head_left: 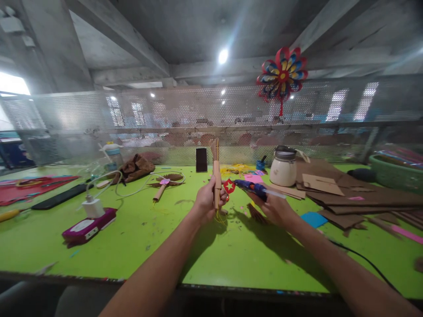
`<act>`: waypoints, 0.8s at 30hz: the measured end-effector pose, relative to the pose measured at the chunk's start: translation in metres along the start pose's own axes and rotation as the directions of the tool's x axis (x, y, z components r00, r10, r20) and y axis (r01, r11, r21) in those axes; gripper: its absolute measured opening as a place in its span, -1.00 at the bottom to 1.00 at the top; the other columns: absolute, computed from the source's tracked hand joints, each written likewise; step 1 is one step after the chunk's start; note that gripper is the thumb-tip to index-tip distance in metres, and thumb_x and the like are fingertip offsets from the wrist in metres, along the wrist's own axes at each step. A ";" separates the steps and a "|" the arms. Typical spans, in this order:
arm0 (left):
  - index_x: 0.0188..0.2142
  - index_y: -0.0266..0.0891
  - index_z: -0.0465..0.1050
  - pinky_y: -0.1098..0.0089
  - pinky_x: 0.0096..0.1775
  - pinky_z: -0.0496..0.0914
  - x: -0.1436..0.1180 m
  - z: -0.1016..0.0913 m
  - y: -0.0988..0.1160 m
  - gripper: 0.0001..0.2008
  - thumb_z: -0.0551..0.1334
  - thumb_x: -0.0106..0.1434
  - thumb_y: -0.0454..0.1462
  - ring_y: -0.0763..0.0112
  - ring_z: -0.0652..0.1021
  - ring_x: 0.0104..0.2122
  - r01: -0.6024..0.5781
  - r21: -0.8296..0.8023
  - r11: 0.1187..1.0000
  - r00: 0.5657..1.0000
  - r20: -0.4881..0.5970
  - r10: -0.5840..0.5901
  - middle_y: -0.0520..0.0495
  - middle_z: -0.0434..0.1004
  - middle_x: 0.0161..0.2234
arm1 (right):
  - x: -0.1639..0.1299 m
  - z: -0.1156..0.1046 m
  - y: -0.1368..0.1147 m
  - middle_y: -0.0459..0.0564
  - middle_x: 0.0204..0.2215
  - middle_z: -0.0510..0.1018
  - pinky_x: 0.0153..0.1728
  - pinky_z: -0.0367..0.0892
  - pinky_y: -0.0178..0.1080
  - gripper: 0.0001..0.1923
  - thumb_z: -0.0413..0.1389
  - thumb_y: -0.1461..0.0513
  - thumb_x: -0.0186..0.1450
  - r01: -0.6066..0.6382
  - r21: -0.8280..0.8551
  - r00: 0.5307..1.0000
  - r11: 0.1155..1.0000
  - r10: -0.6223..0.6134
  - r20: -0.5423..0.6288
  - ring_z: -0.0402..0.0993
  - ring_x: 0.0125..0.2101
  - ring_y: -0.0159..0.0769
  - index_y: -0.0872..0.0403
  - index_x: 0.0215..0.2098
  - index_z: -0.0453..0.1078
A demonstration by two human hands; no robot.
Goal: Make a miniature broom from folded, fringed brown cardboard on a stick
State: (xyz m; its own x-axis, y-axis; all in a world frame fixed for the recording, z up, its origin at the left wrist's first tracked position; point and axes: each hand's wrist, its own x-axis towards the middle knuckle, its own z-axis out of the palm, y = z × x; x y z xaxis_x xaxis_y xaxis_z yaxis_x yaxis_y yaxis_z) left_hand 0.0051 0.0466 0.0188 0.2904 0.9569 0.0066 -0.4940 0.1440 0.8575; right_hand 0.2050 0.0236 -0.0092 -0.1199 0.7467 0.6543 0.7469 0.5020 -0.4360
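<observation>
My left hand [206, 200] grips an upright bundle of wooden sticks [216, 176] above the green table [132, 246], with a small red piece bearing a white star [229, 186] beside it. My right hand [276, 207] holds a blue glue gun [253, 188], its nozzle pointing left at the red star piece. The gun's black cord [363, 259] trails off to the right across the table.
A white jar [283, 169] and brown cardboard sheets [343, 193] lie at right, a green basket [396, 169] far right. A finished folded fan [165, 181], a charger on a magenta box [90, 220], a phone [61, 197] and red paper [29, 185] sit left. A mesh fence with a pinwheel [281, 77] backs the table.
</observation>
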 end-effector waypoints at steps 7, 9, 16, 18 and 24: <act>-0.41 -0.29 0.24 0.63 -0.73 0.07 0.008 -0.007 -0.005 -0.69 0.00 0.35 -0.12 0.58 0.27 -0.70 0.061 0.004 0.998 0.998 -0.005 -0.061 0.06 0.19 -0.66 | -0.002 0.001 -0.004 0.04 -0.43 0.54 -0.42 0.28 -0.29 -0.69 -0.02 0.07 0.31 0.040 0.010 0.999 0.999 -0.040 -0.008 0.38 -0.49 -0.28 0.12 -0.28 0.41; -0.43 -0.29 0.23 0.62 -0.72 0.08 0.009 -0.008 -0.005 -0.69 0.02 0.34 -0.13 0.57 0.27 -0.70 0.063 0.011 0.998 0.998 -0.029 -0.063 0.06 0.19 -0.65 | -0.002 0.003 -0.003 0.05 -0.44 0.54 -0.43 0.28 -0.28 -0.68 -0.02 0.06 0.31 0.038 0.015 0.999 0.999 -0.038 -0.001 0.38 -0.48 -0.28 0.12 -0.28 0.42; -0.48 -0.31 0.24 0.63 -0.72 0.09 0.008 -0.008 -0.005 -0.66 0.01 0.34 -0.13 0.62 0.23 -0.72 0.070 0.047 0.996 0.995 -0.079 -0.066 0.05 0.20 -0.65 | -0.003 0.003 -0.006 0.03 -0.43 0.53 -0.45 0.24 -0.28 -0.65 -0.03 0.03 0.31 0.003 0.034 0.999 0.999 -0.004 0.038 0.37 -0.49 -0.28 0.11 -0.24 0.43; -0.46 -0.32 0.26 0.63 -0.72 0.09 0.008 -0.008 -0.005 -0.65 0.00 0.35 -0.12 0.63 0.22 -0.72 0.081 0.063 0.995 0.994 -0.081 -0.076 0.05 0.20 -0.64 | -0.004 0.003 -0.008 0.03 -0.44 0.53 -0.47 0.23 -0.29 -0.65 -0.03 0.03 0.31 -0.005 0.037 0.999 0.999 0.004 0.047 0.36 -0.50 -0.28 0.11 -0.24 0.42; -0.44 -0.34 0.28 0.63 -0.72 0.10 0.006 -0.006 -0.006 -0.64 -0.02 0.35 -0.12 0.63 0.23 -0.72 0.090 0.098 0.991 0.992 -0.101 -0.081 0.06 0.19 -0.65 | -0.005 0.005 -0.007 0.02 -0.47 0.53 -0.50 0.21 -0.30 -0.65 -0.05 0.02 0.31 -0.005 0.008 0.999 1.000 0.004 0.052 0.36 -0.52 -0.28 0.10 -0.31 0.41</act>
State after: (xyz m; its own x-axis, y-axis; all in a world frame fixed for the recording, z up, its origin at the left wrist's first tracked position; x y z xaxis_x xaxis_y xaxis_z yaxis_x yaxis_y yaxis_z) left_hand 0.0047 0.0535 0.0109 0.2449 0.9628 -0.1145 -0.3833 0.2046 0.9007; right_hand 0.1966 0.0183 -0.0127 -0.1506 0.7706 0.6193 0.7422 0.5020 -0.4441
